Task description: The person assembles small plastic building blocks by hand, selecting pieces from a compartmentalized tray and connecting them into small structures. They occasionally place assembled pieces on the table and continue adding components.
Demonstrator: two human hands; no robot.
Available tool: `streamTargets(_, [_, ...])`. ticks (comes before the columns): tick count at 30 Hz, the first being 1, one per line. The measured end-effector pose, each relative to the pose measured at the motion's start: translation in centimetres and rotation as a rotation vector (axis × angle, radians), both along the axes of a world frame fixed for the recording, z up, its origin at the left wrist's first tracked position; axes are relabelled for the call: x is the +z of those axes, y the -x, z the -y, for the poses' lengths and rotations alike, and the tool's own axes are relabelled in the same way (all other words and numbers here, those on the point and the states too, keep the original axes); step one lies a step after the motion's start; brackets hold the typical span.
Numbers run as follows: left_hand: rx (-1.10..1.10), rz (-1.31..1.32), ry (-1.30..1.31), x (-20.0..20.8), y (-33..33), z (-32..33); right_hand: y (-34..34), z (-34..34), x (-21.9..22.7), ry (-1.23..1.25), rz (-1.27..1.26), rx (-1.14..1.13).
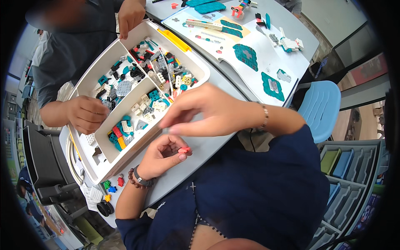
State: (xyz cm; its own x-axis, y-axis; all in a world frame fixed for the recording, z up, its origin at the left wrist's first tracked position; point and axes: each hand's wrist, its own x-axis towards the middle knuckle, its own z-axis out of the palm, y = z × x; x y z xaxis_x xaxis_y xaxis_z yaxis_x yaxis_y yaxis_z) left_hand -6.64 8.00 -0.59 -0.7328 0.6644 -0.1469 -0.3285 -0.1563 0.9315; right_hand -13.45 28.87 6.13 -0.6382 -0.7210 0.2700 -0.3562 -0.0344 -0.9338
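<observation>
My left hand [160, 157] is closed on a small coral-red toy brick [184, 150], pinched between thumb and fingertips close to the tray's near edge. Just above it is my right hand [198, 111], slightly blurred, its thumb and forefinger drawn together. Something small and greyish shows at those fingertips, too unclear to name. Beyond both hands stands a white sorting tray [125, 164] with compartments of loose bricks. Teal, white and black pieces fill them, among them a round grey plate [124, 88] and a red and yellow strip [118, 137].
Across the tray, another person's hand [87, 113] reaches into it; their other hand [131, 17] touches the far rim. An open instruction booklet [250, 68] lies at the right, with a white brick model [291, 43] nearby. Black wheels [105, 208] sit front left. A blue chair [320, 109] stands right.
</observation>
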Motion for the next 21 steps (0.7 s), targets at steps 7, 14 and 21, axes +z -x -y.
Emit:
streamTargets(7, [0.153, -0.487, 0.084, 4.1, 2.6, -3.6, -2.2, -4.8, -4.3, 0.312, 0.45, -0.349])
streamTargets(14, [0.507, -0.613, 0.163, 5.3, 5.0, -6.8, -0.8, -4.3, -6.8, 0.548, 0.51, -0.52])
streamTargets(21, [0.44, -0.779, 0.374, 3.6, 5.9, -5.1, 0.4, -3.6, -6.5, 0.608, 0.552, -0.502])
